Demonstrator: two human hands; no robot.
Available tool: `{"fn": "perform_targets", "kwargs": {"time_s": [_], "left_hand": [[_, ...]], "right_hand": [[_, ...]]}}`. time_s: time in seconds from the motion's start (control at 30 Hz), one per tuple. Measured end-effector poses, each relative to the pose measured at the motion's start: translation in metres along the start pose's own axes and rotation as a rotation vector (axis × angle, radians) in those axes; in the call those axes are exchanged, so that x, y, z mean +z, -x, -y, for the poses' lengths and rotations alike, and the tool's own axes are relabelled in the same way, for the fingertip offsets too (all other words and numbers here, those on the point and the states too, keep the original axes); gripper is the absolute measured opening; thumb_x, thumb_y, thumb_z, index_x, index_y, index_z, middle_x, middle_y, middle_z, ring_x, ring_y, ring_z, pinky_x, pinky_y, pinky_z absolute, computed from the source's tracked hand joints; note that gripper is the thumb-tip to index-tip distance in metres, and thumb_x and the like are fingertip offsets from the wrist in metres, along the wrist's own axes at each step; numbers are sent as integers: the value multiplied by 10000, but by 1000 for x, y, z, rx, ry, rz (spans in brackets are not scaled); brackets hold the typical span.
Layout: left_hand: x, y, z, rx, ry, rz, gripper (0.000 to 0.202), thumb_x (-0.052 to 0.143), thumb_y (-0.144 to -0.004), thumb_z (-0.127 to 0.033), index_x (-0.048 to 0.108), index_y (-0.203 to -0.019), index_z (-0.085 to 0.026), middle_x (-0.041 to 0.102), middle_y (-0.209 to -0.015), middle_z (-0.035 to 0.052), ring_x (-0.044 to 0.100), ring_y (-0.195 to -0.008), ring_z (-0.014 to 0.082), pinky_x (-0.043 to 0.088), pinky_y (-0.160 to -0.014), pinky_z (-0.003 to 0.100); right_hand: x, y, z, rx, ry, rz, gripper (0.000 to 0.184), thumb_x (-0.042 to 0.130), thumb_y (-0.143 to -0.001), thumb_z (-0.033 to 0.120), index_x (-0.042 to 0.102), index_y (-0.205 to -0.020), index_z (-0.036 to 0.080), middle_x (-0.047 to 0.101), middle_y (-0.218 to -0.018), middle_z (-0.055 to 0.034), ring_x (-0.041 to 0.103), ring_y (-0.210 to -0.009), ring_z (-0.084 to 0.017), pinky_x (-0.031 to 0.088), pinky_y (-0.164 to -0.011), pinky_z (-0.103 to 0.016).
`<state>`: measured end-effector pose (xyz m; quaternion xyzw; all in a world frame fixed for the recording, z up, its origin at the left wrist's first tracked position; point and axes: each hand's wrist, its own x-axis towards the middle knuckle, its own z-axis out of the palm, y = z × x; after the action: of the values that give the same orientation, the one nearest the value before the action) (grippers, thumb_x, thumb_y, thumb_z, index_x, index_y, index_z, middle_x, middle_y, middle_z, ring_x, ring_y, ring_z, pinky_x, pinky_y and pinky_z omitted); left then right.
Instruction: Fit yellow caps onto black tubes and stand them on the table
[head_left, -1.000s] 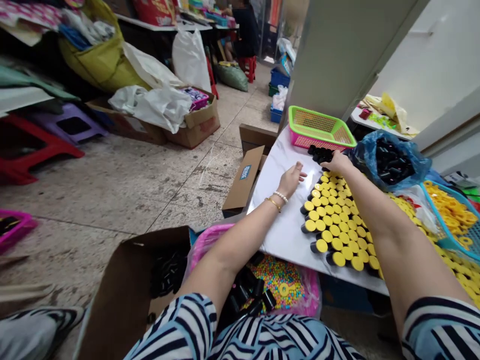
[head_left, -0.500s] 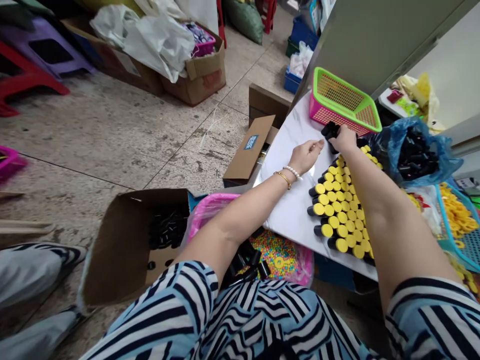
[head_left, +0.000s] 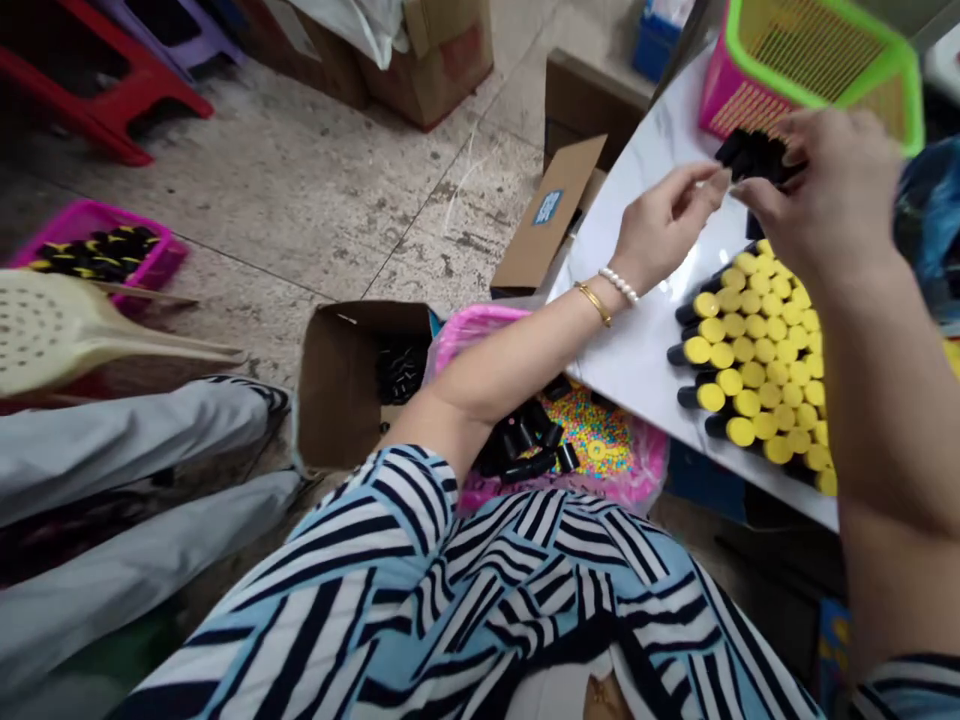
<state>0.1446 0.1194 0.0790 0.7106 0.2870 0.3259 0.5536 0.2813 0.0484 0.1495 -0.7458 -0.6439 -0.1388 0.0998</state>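
The black pieces point(head_left: 756, 155) at the right hand point(head_left: 829, 185) are blurred and partly hidden by its fingers; their shape cannot be confirmed, nor whether they are gripped. The left hand point(head_left: 667, 225) is soft at the fingertips. The right forearm point(head_left: 885, 400) hides part of the yellow-capped tubes point(head_left: 750, 350). The green-rimmed pink basket point(head_left: 810, 70) is cut off by the top edge, and the blue plastic bag point(head_left: 930, 210) by the right edge. A blurred, perforated pale paddle point(head_left: 45, 330) runs off the left edge and covers part of the pink tray point(head_left: 142, 240). The carton label point(head_left: 548, 207) is too small to read. The beads point(head_left: 592, 435) are too small to tell individually.
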Motion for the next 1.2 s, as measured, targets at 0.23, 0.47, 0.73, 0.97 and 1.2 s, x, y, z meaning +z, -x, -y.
{"fn": "perform_targets", "kwargs": {"time_s": [0.23, 0.47, 0.73, 0.97, 1.2], "left_hand": [[-62, 153, 0, 244, -269, 41, 554, 280, -1030, -494, 676, -1222, -156, 682, -991, 52, 723, -1052, 208, 532, -854, 370], [-83, 248, 86, 93, -865, 369, 388, 526, -992, -400, 643, -1252, -137, 723, -1087, 139, 681, -1031, 258, 546, -921, 394], [-87, 229, 87, -202, -1321, 582, 485, 492, -972, -554, 655, -1092, -113, 721, -868, 161, 718, -827, 344, 501, -648, 361], [-97, 226, 110, -57, -1291, 592, 465, 427, -1012, -512, 669, -1159, -143, 732, -916, 144, 711, -864, 301, 465, -679, 337], [-103, 236, 114, 5, -1268, 590, 454, 434, -1017, -503, 700, -1114, -149, 734, -898, 126, 699, -863, 275, 464, -706, 338]], "right_hand": [[45, 233, 128, -239, -395, 593, 374, 452, -1049, 452, 685, -1241, 230, 716, -1029, -101, 697, -948, -244, 566, -781, -338], [127, 249, 142, 306, -107, 687, 715, 460, -994, 600, 396, -1518, 118, 552, -1390, -296, 626, -1157, -410, 537, -859, -458], [106, 235, 146, 114, -190, 578, 610, 476, -998, 576, 463, -1477, 199, 667, -1239, -203, 662, -1045, -347, 514, -892, -422], [100, 313, 91, 167, -101, 310, 374, 508, -1003, 305, 653, -1322, 172, 659, -1229, -193, 599, -1130, -341, 490, -985, -462], [113, 337, 107, 59, -350, 393, 341, 467, -1003, 191, 644, -1291, 149, 559, -1416, -174, 498, -1270, -295, 458, -1059, -451]]}}
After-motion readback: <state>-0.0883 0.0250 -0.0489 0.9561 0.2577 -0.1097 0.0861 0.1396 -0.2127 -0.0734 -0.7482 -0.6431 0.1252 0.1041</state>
